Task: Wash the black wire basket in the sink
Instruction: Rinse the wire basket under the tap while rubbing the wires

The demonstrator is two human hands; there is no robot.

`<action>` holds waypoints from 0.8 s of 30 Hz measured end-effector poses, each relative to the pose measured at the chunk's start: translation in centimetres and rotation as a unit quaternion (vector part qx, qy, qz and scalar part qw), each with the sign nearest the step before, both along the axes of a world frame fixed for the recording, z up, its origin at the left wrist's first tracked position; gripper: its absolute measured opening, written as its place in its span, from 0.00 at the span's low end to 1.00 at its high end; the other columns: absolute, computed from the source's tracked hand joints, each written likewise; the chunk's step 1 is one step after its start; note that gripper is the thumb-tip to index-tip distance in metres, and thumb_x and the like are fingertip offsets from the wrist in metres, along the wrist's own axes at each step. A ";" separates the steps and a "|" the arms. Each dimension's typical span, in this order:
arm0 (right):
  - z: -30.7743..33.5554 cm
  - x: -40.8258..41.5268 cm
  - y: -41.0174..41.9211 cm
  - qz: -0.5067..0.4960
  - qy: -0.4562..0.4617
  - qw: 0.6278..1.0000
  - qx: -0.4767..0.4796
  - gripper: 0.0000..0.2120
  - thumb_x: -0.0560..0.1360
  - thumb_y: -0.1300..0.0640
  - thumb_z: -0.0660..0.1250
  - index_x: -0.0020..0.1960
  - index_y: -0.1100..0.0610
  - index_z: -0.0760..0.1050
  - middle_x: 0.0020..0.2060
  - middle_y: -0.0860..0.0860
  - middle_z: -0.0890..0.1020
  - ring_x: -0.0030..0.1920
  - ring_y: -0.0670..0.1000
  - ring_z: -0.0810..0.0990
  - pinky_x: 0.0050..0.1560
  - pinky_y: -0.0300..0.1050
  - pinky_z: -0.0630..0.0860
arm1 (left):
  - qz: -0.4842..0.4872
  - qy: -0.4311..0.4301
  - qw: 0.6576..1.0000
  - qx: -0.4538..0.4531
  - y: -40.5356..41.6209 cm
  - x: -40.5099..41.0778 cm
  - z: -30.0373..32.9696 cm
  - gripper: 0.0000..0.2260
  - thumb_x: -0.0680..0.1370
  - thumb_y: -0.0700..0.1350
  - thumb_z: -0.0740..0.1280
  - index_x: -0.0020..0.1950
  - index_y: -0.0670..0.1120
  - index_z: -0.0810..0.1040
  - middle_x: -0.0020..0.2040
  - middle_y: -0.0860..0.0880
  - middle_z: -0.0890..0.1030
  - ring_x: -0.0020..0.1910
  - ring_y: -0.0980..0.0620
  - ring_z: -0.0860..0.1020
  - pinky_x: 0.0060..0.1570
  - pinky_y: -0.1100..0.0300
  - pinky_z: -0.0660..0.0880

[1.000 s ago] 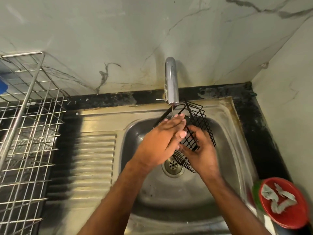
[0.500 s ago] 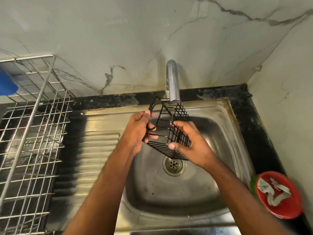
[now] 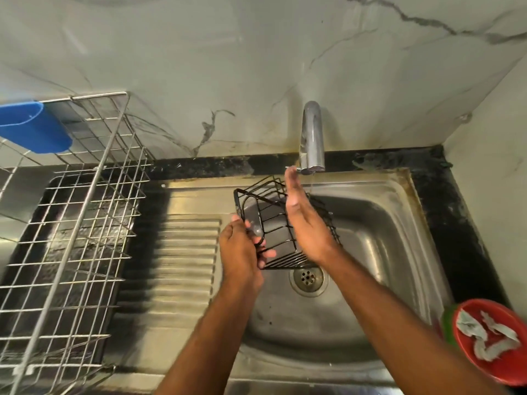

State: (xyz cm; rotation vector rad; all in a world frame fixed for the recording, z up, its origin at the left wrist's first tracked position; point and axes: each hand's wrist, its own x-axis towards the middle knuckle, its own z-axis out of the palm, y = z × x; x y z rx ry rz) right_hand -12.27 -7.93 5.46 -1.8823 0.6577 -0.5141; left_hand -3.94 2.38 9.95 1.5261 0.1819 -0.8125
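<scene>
The black wire basket [image 3: 268, 223] hangs tilted over the left part of the steel sink [image 3: 385, 223], above the drain [image 3: 307, 278]. My left hand [image 3: 242, 249] grips its near left rim with curled fingers. My right hand [image 3: 305, 220] is stretched out flat with straight fingers over the basket's right side, its fingertips up at the small tap lever beside the chrome tap [image 3: 312, 138]. A thin trickle of water falls from the spout. The basket's right wall is hidden behind my right hand.
A steel wire dish rack [image 3: 71, 223] stands on the left, with a blue plastic holder [image 3: 34, 129] hung on its back. The ribbed drainboard [image 3: 185, 266] lies between rack and basin. A red bowl [image 3: 493, 340] with grey scraps sits at the right front corner. Marble walls close in behind and to the right.
The basket has been turned and shifted left. My right hand let go of it and reached up flat towards the tap. My left hand keeps its hold on the rim.
</scene>
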 end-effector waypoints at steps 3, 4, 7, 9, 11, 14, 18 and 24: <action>-1.5 0.2 -2.3 -0.043 0.115 0.978 0.169 0.27 0.86 0.43 0.43 0.83 0.49 0.43 0.82 0.50 0.47 0.81 0.52 0.48 0.79 0.56 0.47 | 0.032 0.005 0.998 -0.046 1.3 1.9 0.6 0.16 0.86 0.54 0.55 0.41 0.50 0.71 0.25 0.52 0.69 0.19 0.57 0.69 0.15 0.67 0.64; -1.9 0.1 -2.9 -0.076 0.142 0.965 0.208 0.28 0.86 0.43 0.43 0.83 0.51 0.45 0.82 0.53 0.49 0.81 0.57 0.50 0.78 0.57 0.50 | 0.033 0.011 0.998 -0.056 1.6 2.2 0.6 0.17 0.86 0.54 0.56 0.40 0.50 0.72 0.24 0.53 0.69 0.19 0.58 0.68 0.16 0.67 0.64; -0.5 0.9 -1.8 -0.033 0.137 0.987 0.075 0.27 0.85 0.42 0.44 0.82 0.50 0.45 0.82 0.49 0.46 0.82 0.52 0.46 0.81 0.52 0.45 | 0.041 0.029 0.997 -0.064 1.7 2.5 0.0 0.17 0.86 0.53 0.56 0.39 0.50 0.70 0.23 0.53 0.67 0.18 0.59 0.65 0.16 0.69 0.62; 1.6 2.3 0.7 0.085 0.114 0.988 -0.063 0.28 0.84 0.39 0.42 0.81 0.44 0.39 0.81 0.44 0.40 0.81 0.45 0.40 0.80 0.48 0.40 | 0.045 0.044 0.996 -0.064 1.8 2.7 -0.9 0.17 0.86 0.53 0.55 0.39 0.50 0.70 0.22 0.54 0.67 0.16 0.59 0.64 0.15 0.70 0.60; 3.0 2.2 2.4 0.149 0.109 0.970 -0.156 0.29 0.83 0.40 0.41 0.81 0.44 0.36 0.81 0.41 0.38 0.80 0.41 0.37 0.79 0.43 0.38 | 0.044 0.072 0.994 -0.069 2.3 2.7 -1.5 0.18 0.86 0.53 0.55 0.38 0.50 0.70 0.22 0.54 0.66 0.16 0.58 0.64 0.13 0.71 0.57; 0.7 -0.5 0.0 0.135 0.142 0.967 -0.162 0.27 0.84 0.40 0.43 0.81 0.41 0.39 0.80 0.38 0.41 0.80 0.40 0.40 0.80 0.46 0.40 | 0.043 0.129 0.985 -0.110 3.6 3.3 -2.2 0.18 0.86 0.54 0.54 0.38 0.51 0.69 0.24 0.54 0.65 0.18 0.58 0.63 0.12 0.70 0.57; -2.2 -2.9 -4.2 0.019 0.287 0.958 0.014 0.31 0.81 0.34 0.43 0.81 0.41 0.40 0.81 0.43 0.40 0.81 0.53 0.41 0.79 0.62 0.42 | 0.033 0.131 0.983 -0.122 4.4 3.8 -2.4 0.18 0.86 0.54 0.55 0.38 0.50 0.70 0.24 0.54 0.65 0.19 0.58 0.63 0.12 0.69 0.57; 5.3 2.1 3.6 0.141 0.165 0.958 -0.190 0.30 0.84 0.41 0.43 0.81 0.47 0.34 0.80 0.46 0.36 0.79 0.46 0.35 0.76 0.46 0.34 | 0.033 0.154 0.975 -0.154 3.5 3.1 -2.5 0.19 0.86 0.54 0.55 0.37 0.50 0.69 0.24 0.53 0.65 0.17 0.58 0.63 0.11 0.69 0.57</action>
